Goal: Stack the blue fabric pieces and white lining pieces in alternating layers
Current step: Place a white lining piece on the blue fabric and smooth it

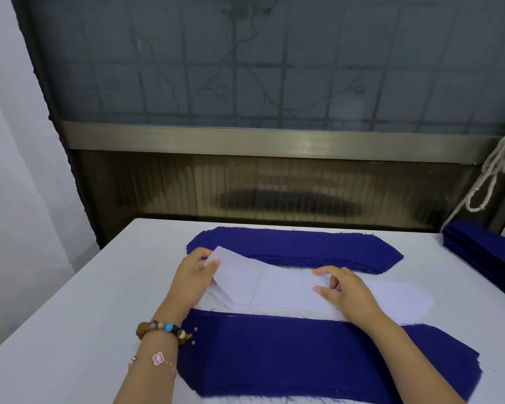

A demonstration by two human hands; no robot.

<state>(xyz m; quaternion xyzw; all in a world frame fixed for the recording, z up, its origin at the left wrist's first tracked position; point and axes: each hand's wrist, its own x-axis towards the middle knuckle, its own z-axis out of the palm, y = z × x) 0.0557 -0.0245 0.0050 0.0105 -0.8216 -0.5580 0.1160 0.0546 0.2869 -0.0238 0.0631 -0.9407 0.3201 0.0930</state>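
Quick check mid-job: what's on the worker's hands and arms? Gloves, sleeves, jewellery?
No gloves, and no sleeves in view: both forearms are bare. At the wrist of the left hand sits a beaded bracelet of brown, blue and cream beads, with a thin rose-gold chain bracelet carrying a pink flower charm beside it. The right hand and wrist wear nothing.

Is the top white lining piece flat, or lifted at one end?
The white lining piece is lifted at its left end, which the left hand pinches off the pile; the right hand rests on its flat part.
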